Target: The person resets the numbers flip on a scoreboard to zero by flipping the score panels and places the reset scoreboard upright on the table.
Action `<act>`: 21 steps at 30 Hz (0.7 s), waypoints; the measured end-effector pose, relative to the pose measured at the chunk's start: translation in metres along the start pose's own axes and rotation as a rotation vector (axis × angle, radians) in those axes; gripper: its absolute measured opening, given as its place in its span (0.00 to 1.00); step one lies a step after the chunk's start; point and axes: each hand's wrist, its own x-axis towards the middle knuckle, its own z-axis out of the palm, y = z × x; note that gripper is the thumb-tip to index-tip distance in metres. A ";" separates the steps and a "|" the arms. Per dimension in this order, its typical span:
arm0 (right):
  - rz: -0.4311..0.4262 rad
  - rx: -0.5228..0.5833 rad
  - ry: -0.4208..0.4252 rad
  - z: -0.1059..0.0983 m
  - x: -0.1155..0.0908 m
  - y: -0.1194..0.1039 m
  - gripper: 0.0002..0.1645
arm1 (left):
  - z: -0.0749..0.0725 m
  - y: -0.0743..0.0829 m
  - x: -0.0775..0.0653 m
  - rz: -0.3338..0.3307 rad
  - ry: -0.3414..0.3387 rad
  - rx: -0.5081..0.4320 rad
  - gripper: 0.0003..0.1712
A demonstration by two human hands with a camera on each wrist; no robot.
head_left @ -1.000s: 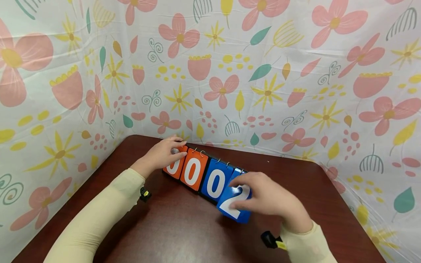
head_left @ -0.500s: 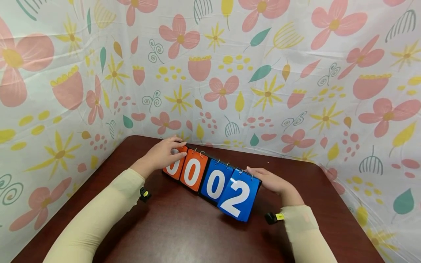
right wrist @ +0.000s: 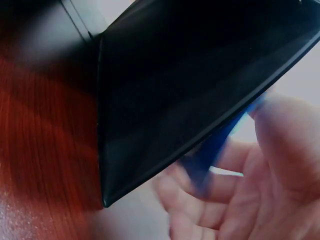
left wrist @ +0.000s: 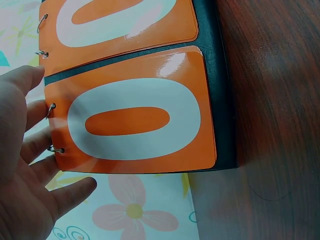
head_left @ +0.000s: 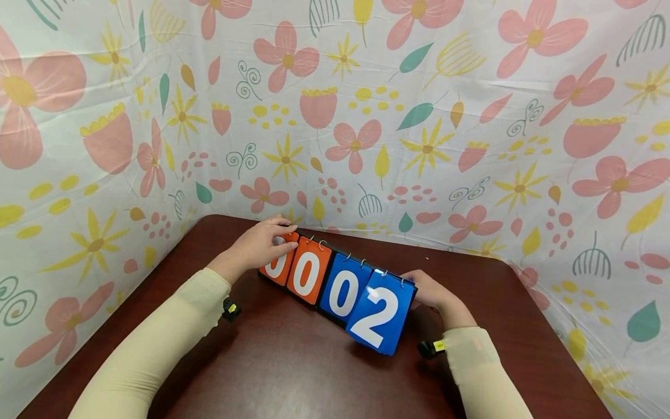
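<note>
A flip scoreboard (head_left: 325, 276) stands slanted on the table, with two orange 0 cards (left wrist: 135, 121) at left, then a blue 0 card (head_left: 342, 289) and a blue 2 card (head_left: 379, 311). My left hand (head_left: 256, 247) holds its upper left end, thumb at the front and fingers reaching past the ring edge. At the right end my right hand (head_left: 429, 291) is partly hidden behind the board. In the right wrist view its curled fingers and thumb are around a blurred blue card (right wrist: 210, 155), beside the black back panel (right wrist: 170, 100).
A dark red-brown wooden table (head_left: 293, 372) lies beneath. Floral cloth (head_left: 356, 87) hangs close along its back and sides. Metal rings (head_left: 384, 273) join the cards to the scoreboard's top edge.
My right hand has moved from in front of the blue 2 card, over the top right corner, to behind the board. The left hand stays in place.
</note>
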 end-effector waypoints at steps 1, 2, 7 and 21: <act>0.017 -0.015 0.030 0.000 0.001 0.001 0.24 | 0.000 0.000 0.000 0.001 0.001 0.001 0.33; 0.034 -0.023 0.056 0.001 0.001 0.001 0.22 | 0.000 -0.001 0.000 0.002 0.001 0.002 0.33; 0.111 0.003 0.150 0.001 0.003 0.006 0.11 | 0.001 -0.002 0.000 0.004 0.001 -0.002 0.34; 0.130 0.174 0.209 -0.009 0.000 0.009 0.15 | 0.000 -0.003 -0.001 0.019 0.011 -0.005 0.34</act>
